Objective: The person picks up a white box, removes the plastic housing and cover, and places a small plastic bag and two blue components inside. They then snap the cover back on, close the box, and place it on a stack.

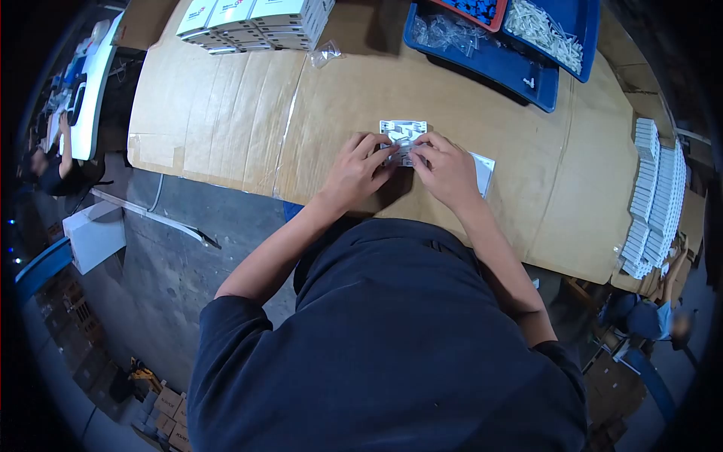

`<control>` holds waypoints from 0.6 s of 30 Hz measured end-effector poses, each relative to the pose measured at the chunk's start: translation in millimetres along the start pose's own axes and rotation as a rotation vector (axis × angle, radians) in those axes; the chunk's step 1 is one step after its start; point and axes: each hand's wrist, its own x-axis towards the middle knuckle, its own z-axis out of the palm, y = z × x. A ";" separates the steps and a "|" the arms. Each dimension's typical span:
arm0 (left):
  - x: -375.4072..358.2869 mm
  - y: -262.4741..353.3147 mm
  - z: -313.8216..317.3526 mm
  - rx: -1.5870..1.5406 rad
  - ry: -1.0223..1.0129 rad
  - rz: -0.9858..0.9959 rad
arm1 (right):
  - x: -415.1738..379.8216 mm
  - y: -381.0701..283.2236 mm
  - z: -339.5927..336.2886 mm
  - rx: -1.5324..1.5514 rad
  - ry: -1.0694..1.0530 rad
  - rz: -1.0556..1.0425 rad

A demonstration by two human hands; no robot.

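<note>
Both of my hands meet over a small white part with moulded compartments, on the cardboard-covered table. My left hand has its fingers bent and pressed at the part's left side. From the right, my right hand pinches at the same part, its fingertips close to those of my left hand. Something small and clear or white shows between the fingertips, too small to make out. A flat white piece lies partly behind my right hand.
Stacked white boxes stand at the back left, beside a clear plastic bag. Blue trays hold bags and small white and blue pieces. White stacks line the right edge. Other people are at far left and far right.
</note>
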 end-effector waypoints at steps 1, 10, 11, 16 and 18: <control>0.6 -0.2 0.5 0.006 0.003 -0.001 | 1.2 -1.1 -2.5 -0.004 -0.030 0.022; 4.8 4.0 2.5 -0.007 0.026 -0.069 | 9.9 0.5 -10.4 0.033 -0.076 0.077; 4.9 3.6 2.4 -0.012 0.032 -0.070 | 10.0 -1.0 -10.2 0.030 -0.080 0.097; 5.0 -2.4 2.5 -0.046 0.011 -0.074 | 12.1 -2.9 -6.4 0.049 -0.102 0.157; 4.2 -3.2 2.0 -0.041 0.011 -0.060 | 13.8 -4.3 -8.3 0.083 -0.105 0.169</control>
